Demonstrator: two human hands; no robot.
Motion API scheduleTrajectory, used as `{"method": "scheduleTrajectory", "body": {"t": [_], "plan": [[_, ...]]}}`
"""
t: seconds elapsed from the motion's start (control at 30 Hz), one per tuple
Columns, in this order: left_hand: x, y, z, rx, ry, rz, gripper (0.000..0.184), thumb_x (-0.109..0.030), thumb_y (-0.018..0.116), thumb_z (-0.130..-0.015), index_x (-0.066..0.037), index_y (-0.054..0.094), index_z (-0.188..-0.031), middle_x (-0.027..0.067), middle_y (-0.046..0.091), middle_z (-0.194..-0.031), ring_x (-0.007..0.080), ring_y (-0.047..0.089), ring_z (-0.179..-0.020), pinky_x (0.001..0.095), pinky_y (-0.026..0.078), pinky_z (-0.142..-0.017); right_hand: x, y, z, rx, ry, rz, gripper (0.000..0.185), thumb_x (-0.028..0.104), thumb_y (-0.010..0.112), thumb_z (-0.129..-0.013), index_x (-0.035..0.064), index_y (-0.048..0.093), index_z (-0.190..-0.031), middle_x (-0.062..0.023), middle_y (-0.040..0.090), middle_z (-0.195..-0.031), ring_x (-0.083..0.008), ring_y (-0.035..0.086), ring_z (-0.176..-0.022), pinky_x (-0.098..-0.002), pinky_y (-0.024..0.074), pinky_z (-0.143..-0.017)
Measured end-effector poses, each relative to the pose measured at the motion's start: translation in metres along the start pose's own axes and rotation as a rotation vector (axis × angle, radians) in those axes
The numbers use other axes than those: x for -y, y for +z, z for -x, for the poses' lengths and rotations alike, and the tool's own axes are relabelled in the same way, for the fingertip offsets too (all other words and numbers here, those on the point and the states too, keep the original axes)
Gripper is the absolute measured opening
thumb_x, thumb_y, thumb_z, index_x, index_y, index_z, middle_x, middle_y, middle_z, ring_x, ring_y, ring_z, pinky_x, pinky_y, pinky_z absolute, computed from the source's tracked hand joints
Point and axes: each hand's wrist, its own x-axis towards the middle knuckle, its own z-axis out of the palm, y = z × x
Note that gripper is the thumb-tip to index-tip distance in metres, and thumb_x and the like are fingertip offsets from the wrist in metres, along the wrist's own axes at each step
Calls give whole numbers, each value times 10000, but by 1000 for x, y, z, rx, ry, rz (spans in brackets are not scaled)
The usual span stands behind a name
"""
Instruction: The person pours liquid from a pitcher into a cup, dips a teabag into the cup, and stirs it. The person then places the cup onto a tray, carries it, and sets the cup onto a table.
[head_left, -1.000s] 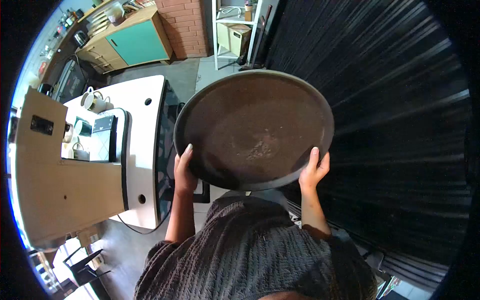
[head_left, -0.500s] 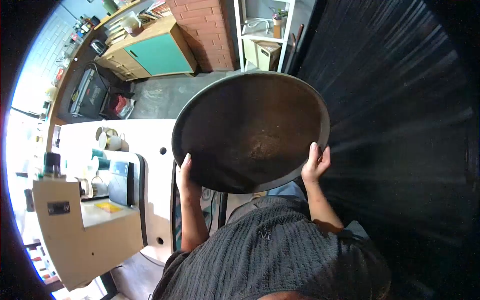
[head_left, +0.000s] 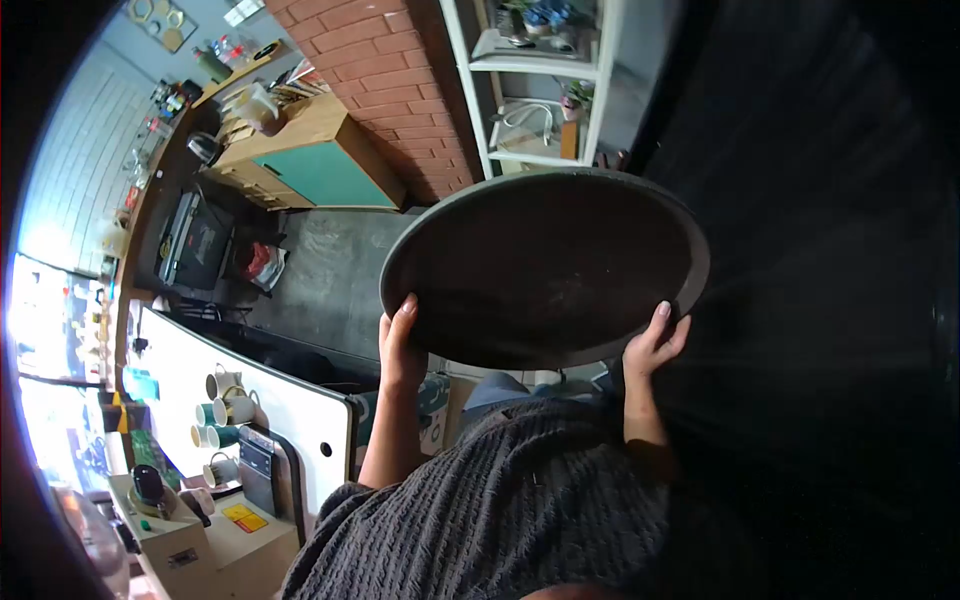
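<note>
A large round dark tray (head_left: 545, 265) with a raised grey rim is held up in front of my body, its inner face toward me and a faint scuffed patch low on it. My left hand (head_left: 403, 345) grips the lower left rim, thumb on the inside edge. At the lower right rim, my right hand (head_left: 655, 345) holds on with its thumb over the edge. The fingers behind the tray are partly hidden.
On the left, a white table (head_left: 320, 410) carries several mugs (head_left: 232, 408), a dark digital device (head_left: 258, 470) and a beige machine (head_left: 240, 550). Ahead stand a cabinet with a green door (head_left: 325, 172), a brick pillar (head_left: 385, 85) and a white shelf (head_left: 535, 68). A dark surface fills the right side.
My view has turned, so the table now sits lower and at an angle on the left. The tray, still in both hands, has shifted right in view and looks more tilted and darker.
</note>
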Motion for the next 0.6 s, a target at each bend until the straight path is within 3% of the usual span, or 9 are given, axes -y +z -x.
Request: {"method": "scheduleTrajectory", "body": {"t": [0.27,0.6], "plan": [[-16,-43,-88,-213,21,97,458,-293,579,-907,39,536,-1219,128,612,-1159,216,591,-1049,336,434,-937,-44,119,-30,259,57,-26,224,114,541,-950,-72,532,-1074,-151,614,-1050,-189,586,-920,-289,467,-773],[-109,-154,-209,-413,127,100,435,-325,576,-918,26,565,-1175,90,632,-1101,171,602,-983,300,468,-863,-63,375,-14,628,11,-166,313,105,507,-952,-93,473,-1192,-167,562,-1153,-218,547,-1028,-317,424,-889]]}}
